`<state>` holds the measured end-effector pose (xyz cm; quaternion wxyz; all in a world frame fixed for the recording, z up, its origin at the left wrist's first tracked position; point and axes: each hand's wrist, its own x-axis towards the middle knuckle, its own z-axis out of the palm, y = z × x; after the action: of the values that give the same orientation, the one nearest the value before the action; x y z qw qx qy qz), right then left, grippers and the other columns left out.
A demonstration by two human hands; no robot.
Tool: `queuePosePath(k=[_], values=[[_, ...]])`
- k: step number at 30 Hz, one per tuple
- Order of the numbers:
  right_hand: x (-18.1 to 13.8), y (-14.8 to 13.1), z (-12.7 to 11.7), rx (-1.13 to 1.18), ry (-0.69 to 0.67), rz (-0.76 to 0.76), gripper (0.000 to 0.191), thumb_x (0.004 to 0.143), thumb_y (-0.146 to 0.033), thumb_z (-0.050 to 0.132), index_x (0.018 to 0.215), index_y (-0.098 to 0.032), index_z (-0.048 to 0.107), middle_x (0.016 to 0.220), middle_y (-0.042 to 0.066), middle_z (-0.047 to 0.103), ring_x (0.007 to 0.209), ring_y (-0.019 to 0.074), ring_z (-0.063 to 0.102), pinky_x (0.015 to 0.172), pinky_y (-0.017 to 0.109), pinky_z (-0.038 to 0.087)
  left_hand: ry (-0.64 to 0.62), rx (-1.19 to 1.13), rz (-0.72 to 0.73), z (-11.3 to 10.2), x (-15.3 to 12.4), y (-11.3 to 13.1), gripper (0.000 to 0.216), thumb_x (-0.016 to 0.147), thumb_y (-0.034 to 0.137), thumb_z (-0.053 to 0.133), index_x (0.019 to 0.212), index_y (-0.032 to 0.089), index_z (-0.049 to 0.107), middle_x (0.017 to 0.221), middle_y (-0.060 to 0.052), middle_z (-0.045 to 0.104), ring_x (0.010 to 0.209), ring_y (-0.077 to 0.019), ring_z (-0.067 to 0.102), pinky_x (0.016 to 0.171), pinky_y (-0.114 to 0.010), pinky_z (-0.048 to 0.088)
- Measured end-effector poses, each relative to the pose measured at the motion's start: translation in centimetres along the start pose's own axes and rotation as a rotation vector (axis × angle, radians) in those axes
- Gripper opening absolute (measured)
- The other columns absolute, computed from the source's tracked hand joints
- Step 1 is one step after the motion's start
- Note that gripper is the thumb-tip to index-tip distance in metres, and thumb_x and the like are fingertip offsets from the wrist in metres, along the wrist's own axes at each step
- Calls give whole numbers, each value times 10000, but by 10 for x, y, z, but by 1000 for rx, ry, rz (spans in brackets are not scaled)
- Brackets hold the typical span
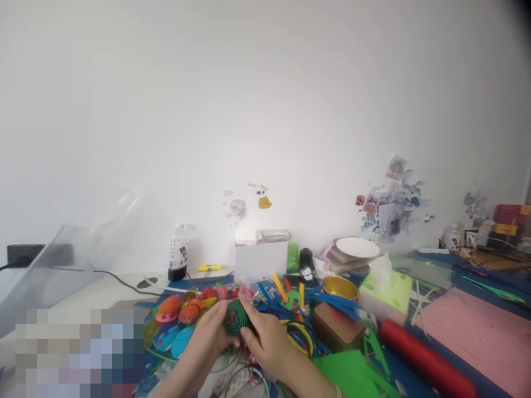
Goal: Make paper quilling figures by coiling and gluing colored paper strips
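Note:
Both my hands meet low in the middle of the view around a dark green coiled paper piece (235, 318) with a bit of red in it. My left hand (208, 337) cups it from the left, fingers curled against it. My right hand (269, 338) grips it from the right, thumb and fingers pressed on its edge. Just left of the piece lie orange and pink coiled paper shapes (182, 309). Blue and yellow paper strips (286, 296) are scattered right behind my hands.
The blue table holds a brown tin box (337, 327), a gold round tin (340, 287), a tissue pack (385, 296), a red roll (427, 362), green sheets (344, 376), pink sheet (477, 331), a white box (261, 260) and a dark drink bottle (178, 255). A clear plastic sheet (50, 276) stands at left.

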<state>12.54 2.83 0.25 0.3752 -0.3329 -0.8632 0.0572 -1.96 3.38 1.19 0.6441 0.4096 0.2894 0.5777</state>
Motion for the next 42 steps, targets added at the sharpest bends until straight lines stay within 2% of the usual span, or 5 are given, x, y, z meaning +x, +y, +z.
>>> queuePosePath(k=[9, 24, 28, 37, 42], values=[[1, 13, 3, -100, -49, 23, 632, 840, -301, 455, 1386, -182, 160, 756, 28, 643, 680, 201, 584, 591, 248, 417, -88, -48, -60, -8, 4, -1, 244, 739, 299, 611, 942, 167, 577, 792, -43, 656, 693, -175, 626, 573, -282, 508], [3, -7, -9, -255, -222, -68, 576, 858, -487, 414, 1351, -217, 288, 885, 67, 686, 705, 216, 628, 577, 232, 392, -40, 273, -291, -1, -11, 9, 331, 705, 510, 554, 672, 181, 547, 428, 30, 527, 362, -122, 496, 342, -207, 360], [2, -1, -7, -84, -173, -35, 491, 822, -468, 500, 1254, -241, 452, 758, 8, 694, 640, 163, 621, 560, 198, 393, -174, 385, -212, 2, -10, 8, 392, 719, 523, 537, 619, 145, 578, 453, -11, 573, 349, -105, 485, 343, -195, 340], [5, 28, -4, 139, 165, 137, 185, 831, -259, 516, 827, -199, 692, 796, 25, 697, 732, 148, 621, 685, 223, 437, -93, 544, -200, -1, -9, 22, 407, 732, 525, 493, 616, 159, 627, 516, -17, 613, 372, -115, 488, 406, -220, 371], [6, 26, -2, 99, 203, 240, 173, 815, -238, 503, 761, -177, 656, 656, 0, 637, 593, 124, 549, 557, 206, 385, -188, 835, 79, -3, -5, 19, 259, 695, 380, 594, 518, 197, 639, 525, -4, 608, 532, -157, 532, 554, -223, 412]])
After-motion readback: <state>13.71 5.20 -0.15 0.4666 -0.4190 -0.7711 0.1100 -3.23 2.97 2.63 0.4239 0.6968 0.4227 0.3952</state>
